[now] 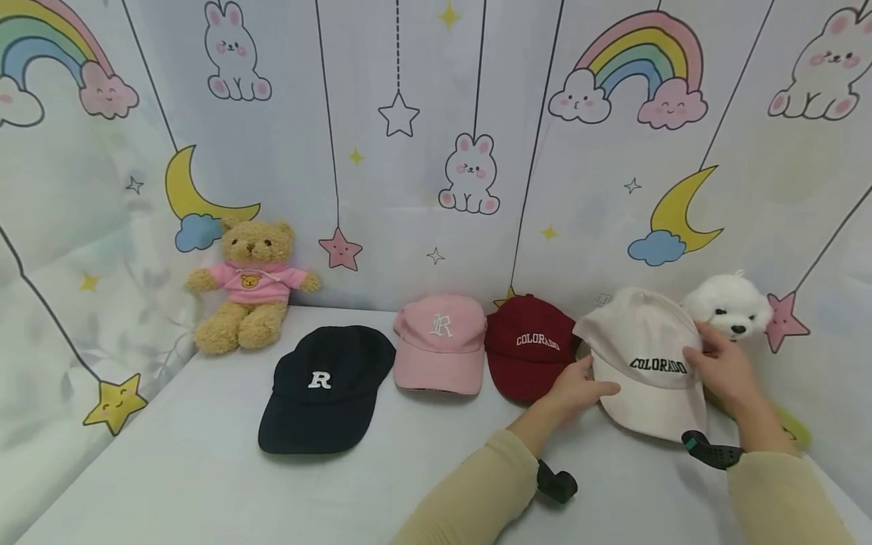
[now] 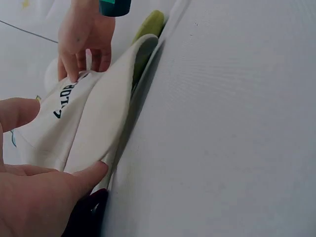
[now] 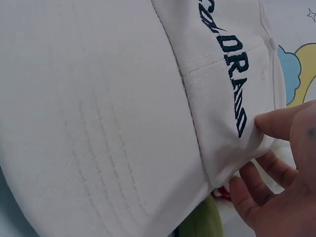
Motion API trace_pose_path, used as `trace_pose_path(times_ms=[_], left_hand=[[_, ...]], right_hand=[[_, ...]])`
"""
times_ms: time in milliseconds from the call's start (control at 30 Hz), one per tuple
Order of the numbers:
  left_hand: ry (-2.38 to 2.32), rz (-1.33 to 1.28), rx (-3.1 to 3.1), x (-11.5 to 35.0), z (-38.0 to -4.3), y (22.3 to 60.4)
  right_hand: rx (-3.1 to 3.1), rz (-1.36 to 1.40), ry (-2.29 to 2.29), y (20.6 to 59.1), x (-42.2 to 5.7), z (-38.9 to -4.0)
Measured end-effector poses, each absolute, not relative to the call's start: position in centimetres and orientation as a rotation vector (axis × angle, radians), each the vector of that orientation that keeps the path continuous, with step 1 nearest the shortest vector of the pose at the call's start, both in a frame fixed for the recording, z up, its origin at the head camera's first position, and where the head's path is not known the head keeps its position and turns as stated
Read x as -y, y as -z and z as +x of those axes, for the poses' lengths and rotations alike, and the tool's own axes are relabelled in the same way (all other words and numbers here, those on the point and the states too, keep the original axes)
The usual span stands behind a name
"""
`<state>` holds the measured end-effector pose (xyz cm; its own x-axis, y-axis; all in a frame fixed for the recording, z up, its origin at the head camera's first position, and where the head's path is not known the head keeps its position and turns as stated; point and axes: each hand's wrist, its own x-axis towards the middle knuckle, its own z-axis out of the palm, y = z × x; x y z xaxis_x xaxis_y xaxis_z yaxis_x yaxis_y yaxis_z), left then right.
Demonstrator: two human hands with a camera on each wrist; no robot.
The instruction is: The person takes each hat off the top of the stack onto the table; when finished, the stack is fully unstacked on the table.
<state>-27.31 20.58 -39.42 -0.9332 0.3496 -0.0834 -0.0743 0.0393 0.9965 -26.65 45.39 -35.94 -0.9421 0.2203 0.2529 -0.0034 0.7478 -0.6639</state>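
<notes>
While both hands are at the white cap [image 1: 640, 371], the head view puts it between them: just right of the left hand [image 1: 572, 390], just left of the right hand [image 1: 729, 375]. Its long axis runs from crown to brim, roughly toward the person, so the hands flank it from either side. Neither is clearly nearer, but the right has the plainer hold, pinching the crown's edge beside the lettering. The left's thumb and forefinger are straight and parted at the cap's left edge, with no pinch showing. The red cap [image 1: 527, 363] sits close on the left, the toy dog [image 1: 736, 306] behind to the right, and a green thing [image 1: 793, 431] shows past the right wrist.

In the left wrist view, the thumb tip meets the brim's edge and another finger stands well away from it; the rest are hidden. The brim's front edge is close to the surface [image 2: 222, 123]; I cannot tell whether they touch.

In the right wrist view, the thumb presses the crown's outer face at the lettering's end, and the other fingers curl behind its edge, near the green thing.
</notes>
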Motion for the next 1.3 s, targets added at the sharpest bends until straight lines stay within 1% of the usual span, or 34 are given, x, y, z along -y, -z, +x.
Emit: trace_pose_path(times_ms=[167,400,633,900,1100,1300], left_hand=[[-1.850,0.259,-2.071,-20.5,-27.1,39.1],[-1.831,0.231,-2.101,-20.3,-27.3,38.6],[-1.878,0.366,-2.103,-18.8,-27.4,38.6],[-1.902,0.395,-2.147,-16.9,-27.8,37.8],[-1.867,0.478,-2.173,-15.0,-27.8,37.3],[-1.819,0.574,-2.177,-12.6,-27.3,37.1]], right_hand=[[2.689,-0.162,-1.000,36.6,-45.6,-27.1],[2.682,-0.096,-0.910,36.9,-45.0,-27.6],[2.690,-0.135,-0.801,36.2,-43.8,-26.9],[2.739,-0.062,-0.722,35.5,-42.7,-26.4],[2.812,-0.017,-0.644,35.8,-41.8,-25.9],[2.828,-0.050,-0.603,36.6,-41.2,-25.5]])
